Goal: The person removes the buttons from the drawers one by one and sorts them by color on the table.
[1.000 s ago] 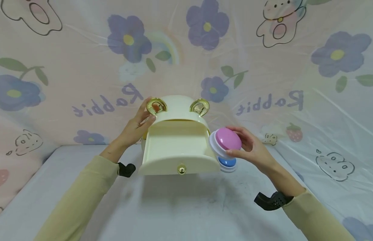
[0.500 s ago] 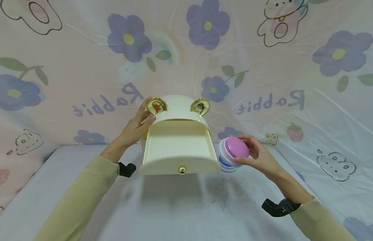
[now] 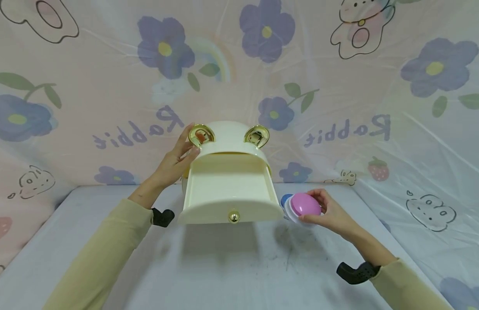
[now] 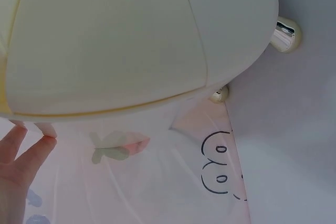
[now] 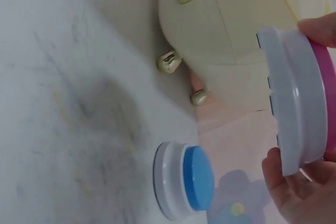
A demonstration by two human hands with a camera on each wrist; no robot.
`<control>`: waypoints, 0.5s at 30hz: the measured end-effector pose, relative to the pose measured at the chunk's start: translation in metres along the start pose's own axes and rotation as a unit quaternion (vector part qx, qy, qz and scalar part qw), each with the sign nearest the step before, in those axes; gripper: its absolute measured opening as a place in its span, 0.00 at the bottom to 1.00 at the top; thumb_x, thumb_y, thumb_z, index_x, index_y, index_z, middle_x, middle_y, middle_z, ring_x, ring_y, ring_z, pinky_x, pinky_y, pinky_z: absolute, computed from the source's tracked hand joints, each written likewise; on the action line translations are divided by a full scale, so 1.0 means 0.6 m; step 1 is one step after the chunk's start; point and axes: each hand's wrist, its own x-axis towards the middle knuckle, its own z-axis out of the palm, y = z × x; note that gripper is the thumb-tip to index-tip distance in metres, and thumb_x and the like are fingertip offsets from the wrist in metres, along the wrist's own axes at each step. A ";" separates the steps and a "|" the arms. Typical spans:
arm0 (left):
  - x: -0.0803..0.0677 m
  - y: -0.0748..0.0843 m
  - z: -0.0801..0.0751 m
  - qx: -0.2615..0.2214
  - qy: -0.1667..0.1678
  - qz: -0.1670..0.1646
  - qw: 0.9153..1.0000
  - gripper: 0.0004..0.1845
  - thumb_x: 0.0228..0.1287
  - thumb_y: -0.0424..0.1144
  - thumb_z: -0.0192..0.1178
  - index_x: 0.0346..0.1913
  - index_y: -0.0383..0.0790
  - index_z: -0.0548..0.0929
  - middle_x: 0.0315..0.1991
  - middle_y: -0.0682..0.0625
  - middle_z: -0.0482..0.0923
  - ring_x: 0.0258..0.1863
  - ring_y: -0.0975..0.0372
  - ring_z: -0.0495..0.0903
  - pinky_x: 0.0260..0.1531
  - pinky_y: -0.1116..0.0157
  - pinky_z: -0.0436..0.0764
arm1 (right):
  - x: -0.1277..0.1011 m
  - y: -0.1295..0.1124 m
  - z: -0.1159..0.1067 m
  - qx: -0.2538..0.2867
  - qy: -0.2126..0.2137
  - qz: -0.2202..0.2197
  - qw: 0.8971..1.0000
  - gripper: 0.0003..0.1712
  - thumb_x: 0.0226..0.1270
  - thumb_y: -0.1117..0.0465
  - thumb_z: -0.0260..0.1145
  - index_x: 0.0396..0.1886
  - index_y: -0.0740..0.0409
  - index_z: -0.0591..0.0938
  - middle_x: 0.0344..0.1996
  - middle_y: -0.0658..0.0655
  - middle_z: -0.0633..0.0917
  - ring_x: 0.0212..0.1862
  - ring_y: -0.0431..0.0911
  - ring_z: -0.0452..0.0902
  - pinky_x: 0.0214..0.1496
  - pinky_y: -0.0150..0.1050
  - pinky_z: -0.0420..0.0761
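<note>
Right hand [image 3: 327,212] was how we held the pink-topped button [image 3: 303,206], fingers and thumb curled round its white rim, low over the table [image 3: 239,271] at about 4 o'clock from the cream drawer box [image 3: 227,172]. Our left hand [image 3: 176,161] rested with nearly straight fingers against the box's upper left edge beside 1 gold ear [image 3: 201,134], steadying it without gripping. We judged the main risk to be a collision: the blue-topped button [image 5: 185,179] sat on the table just beside and under the pink one, so the held button could land on it, tip, or knock it away. The open drawer [image 3: 229,193] jutted toward us at 9 o'clock from the right hand, its corner very near the pink button; a brush there could jolt the drawer or skew the box on its small gold feet [image 5: 168,61]. Only light fingers steadied the box, so we thought a firm bump might shift it. Around us hung a flower-and-rabbit printed sheet [image 3: 340,86], at 12 o'clock and to both sides; the drawer's gold knob [image 3: 233,217] faced us. Nothing else lay between hand and table that we could see.
</note>
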 end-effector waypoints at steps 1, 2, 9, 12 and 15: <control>0.000 0.000 0.000 0.000 0.000 0.001 1.000 0.36 0.76 0.45 0.46 0.74 0.75 0.38 0.73 0.42 0.59 0.73 0.49 0.55 0.70 0.48 0.58 | 0.000 0.003 0.002 -0.001 -0.001 0.005 1.000 0.39 0.56 0.57 0.71 0.61 0.65 0.61 0.56 0.65 0.72 0.56 0.56 0.69 0.51 0.39 0.79; 0.000 0.000 0.000 0.000 0.001 0.002 1.000 0.36 0.76 0.45 0.46 0.74 0.75 0.38 0.72 0.42 0.59 0.73 0.49 0.55 0.70 0.48 0.58 | 0.000 0.007 0.003 -0.004 -0.002 0.010 1.000 0.39 0.56 0.57 0.71 0.61 0.65 0.61 0.56 0.65 0.73 0.56 0.56 0.69 0.51 0.40 0.79; 0.001 0.000 0.000 -0.006 -0.001 0.004 1.000 0.36 0.76 0.45 0.46 0.74 0.75 0.39 0.73 0.41 0.59 0.73 0.49 0.55 0.71 0.47 0.57 | 0.000 0.036 0.021 -0.013 -0.006 0.045 0.999 0.42 0.55 0.53 0.72 0.61 0.63 0.60 0.57 0.65 0.72 0.57 0.56 0.69 0.51 0.44 0.80; 0.001 -0.001 0.000 -0.007 -0.003 0.007 1.000 0.36 0.76 0.45 0.45 0.74 0.75 0.38 0.73 0.41 0.59 0.73 0.49 0.55 0.71 0.47 0.57 | -0.001 0.051 0.031 -0.014 -0.005 0.061 0.998 0.43 0.54 0.52 0.73 0.62 0.63 0.59 0.57 0.65 0.72 0.57 0.56 0.68 0.53 0.45 0.81; 0.000 -0.002 0.000 -0.005 -0.003 0.007 1.000 0.36 0.76 0.44 0.45 0.74 0.74 0.38 0.73 0.41 0.59 0.73 0.49 0.55 0.70 0.47 0.57 | -0.003 0.062 0.039 -0.014 -0.004 0.071 0.997 0.43 0.54 0.51 0.73 0.62 0.63 0.60 0.57 0.65 0.72 0.58 0.55 0.69 0.54 0.46 0.80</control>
